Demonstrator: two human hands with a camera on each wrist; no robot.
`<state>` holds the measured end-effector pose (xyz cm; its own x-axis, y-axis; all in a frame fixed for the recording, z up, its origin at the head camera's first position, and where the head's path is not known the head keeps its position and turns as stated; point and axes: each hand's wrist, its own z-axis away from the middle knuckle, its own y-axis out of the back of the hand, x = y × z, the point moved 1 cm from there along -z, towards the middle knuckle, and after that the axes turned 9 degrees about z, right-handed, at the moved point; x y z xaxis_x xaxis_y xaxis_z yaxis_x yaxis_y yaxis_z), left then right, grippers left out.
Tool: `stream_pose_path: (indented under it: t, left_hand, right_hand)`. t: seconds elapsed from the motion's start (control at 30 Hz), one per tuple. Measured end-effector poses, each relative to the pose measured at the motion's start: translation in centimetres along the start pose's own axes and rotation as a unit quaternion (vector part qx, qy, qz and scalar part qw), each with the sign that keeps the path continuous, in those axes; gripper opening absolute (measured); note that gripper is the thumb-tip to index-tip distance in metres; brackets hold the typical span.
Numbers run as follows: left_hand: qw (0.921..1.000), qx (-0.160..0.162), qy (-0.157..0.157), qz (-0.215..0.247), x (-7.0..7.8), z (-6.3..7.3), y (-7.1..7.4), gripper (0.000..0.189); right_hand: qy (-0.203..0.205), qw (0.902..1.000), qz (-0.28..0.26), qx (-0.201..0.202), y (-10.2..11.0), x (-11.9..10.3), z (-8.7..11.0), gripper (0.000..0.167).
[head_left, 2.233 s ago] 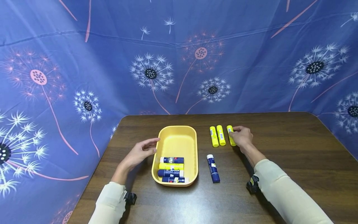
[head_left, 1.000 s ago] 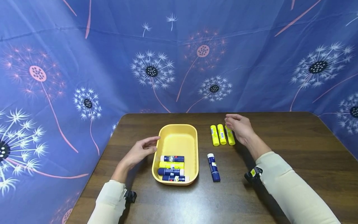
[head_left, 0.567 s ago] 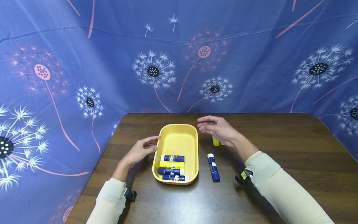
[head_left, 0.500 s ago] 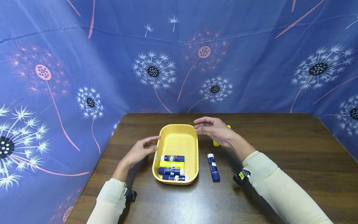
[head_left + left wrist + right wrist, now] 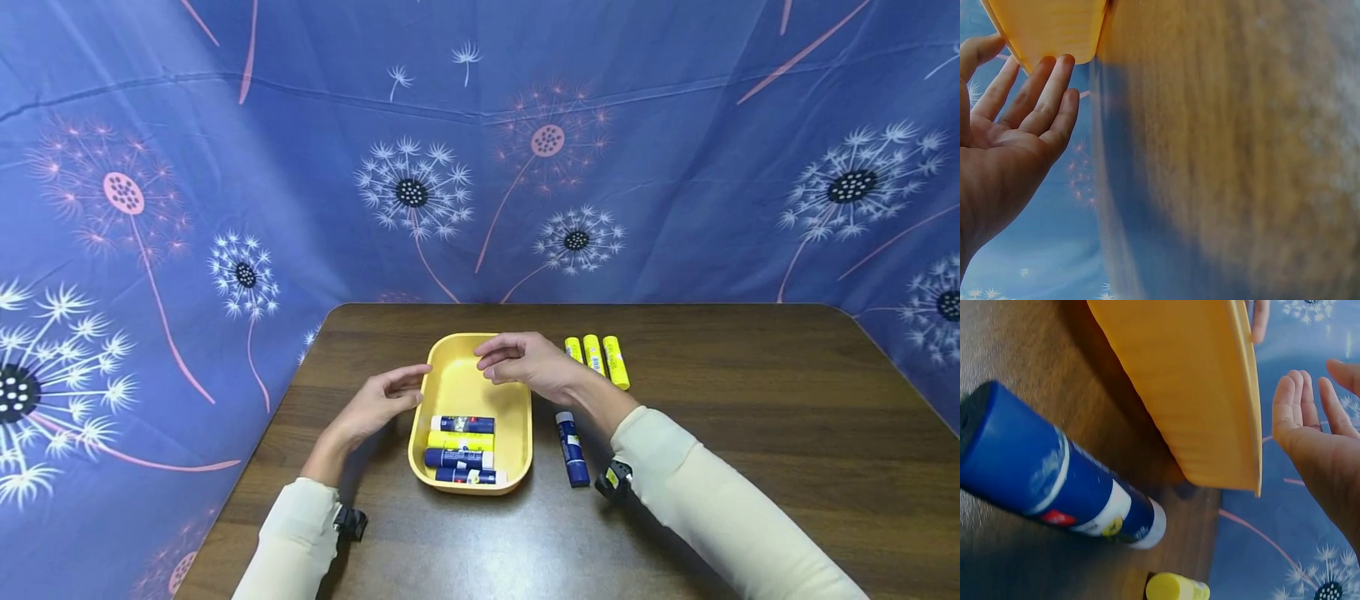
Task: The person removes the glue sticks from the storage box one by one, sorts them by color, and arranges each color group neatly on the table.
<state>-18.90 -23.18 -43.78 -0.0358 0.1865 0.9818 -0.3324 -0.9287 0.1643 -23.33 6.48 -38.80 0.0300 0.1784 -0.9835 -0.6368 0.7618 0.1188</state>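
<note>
My left hand [image 5: 375,407], fingers extended, touches the left rim of a yellow plastic tray [image 5: 517,433]. In the left wrist view its fingertips meet the tray's side [image 5: 1054,28]. My right hand [image 5: 531,367] hovers over the far part of the tray with loosely bent fingers and nothing in them; the right wrist view shows its bare palm [image 5: 1319,447]. Several glue sticks lie crosswise in the tray's near half: a yellow one [image 5: 461,441] among blue ones [image 5: 457,459]. A blue glue stick [image 5: 572,450] lies on the table right of the tray.
Three yellow glue sticks [image 5: 617,362] lie side by side beyond my right forearm, two of them partly hidden by it. The brown wooden table [image 5: 750,400] ends at a blue dandelion-print cloth [image 5: 660,167] behind.
My right hand released the rightmost yellow glue stick, now closer beside the other two, and moved left from there to above the tray. My left hand stayed at the rim.
</note>
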Motion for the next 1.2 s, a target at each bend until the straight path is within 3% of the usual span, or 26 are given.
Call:
stream_pose_path:
  t: [0.1,0.33,0.6,0.93,1.2]
  left_hand:
    - [1.0000,0.001,0.003,-0.001,0.0,0.0,0.0,0.054]
    - [1.0000,0.004,0.004,-0.003,0.2,0.0,0.3,0.053]
    - [0.9999,0.009,0.007,-0.008,-0.1,0.2,0.4,0.053]
    - [1.0000,0.003,0.007,0.003,-0.1,0.0,0.3,0.054]
    - [1.0000,-0.002,0.006,0.004,-0.2,-0.1,0.2,0.054]
  right_hand:
    - [-0.005,0.9999,0.006,-0.011,-0.7,0.2,-0.5,0.049]
    - [-0.005,0.9959,0.079,-0.043,-2.5,0.9,-1.9,0.040]
    - [-0.020,0.9933,0.087,-0.073,-4.5,1.6,-2.9,0.042]
    - [-0.047,0.9939,0.082,-0.058,-4.9,2.2,-3.4,0.035]
    - [-0.074,0.9854,0.134,-0.074,-5.1,2.5,-3.6,0.029]
